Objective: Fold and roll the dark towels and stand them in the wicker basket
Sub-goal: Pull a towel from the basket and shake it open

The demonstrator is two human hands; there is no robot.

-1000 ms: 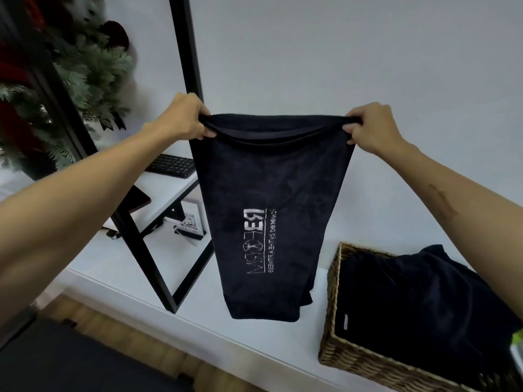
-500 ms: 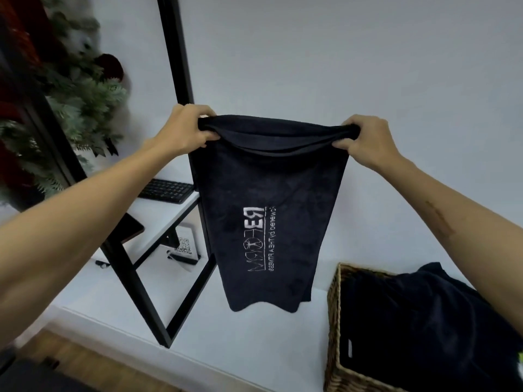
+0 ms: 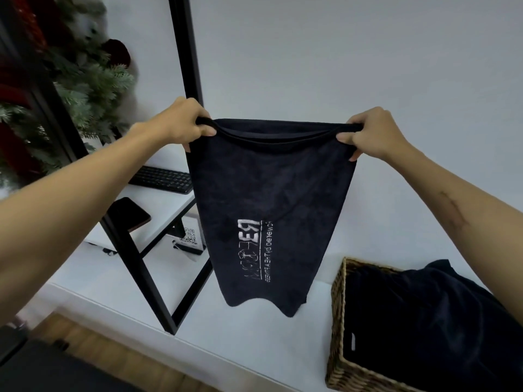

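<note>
A dark towel [image 3: 271, 193] with a white printed logo hangs doubled over in the air above the white surface. My left hand [image 3: 181, 123] grips its top left corner and my right hand [image 3: 370, 134] grips its top right corner, with the top edge stretched between them. The towel's bottom edge hangs free above the surface. At the lower right stands the wicker basket [image 3: 338, 312], with more dark towels [image 3: 424, 321] heaped loosely inside and spilling over its far rim.
A black metal frame [image 3: 158, 292] rises from the white surface [image 3: 254, 335] left of the towel. A keyboard [image 3: 164, 179], a dark phone [image 3: 127, 216] and a QR-code card [image 3: 189, 236] sit on the left. A decorated fir tree [image 3: 70, 89] fills the far left.
The towel stays held by both top corners. My hands have pulled slightly further apart, tightening the top edge, and the view has shifted a little.
</note>
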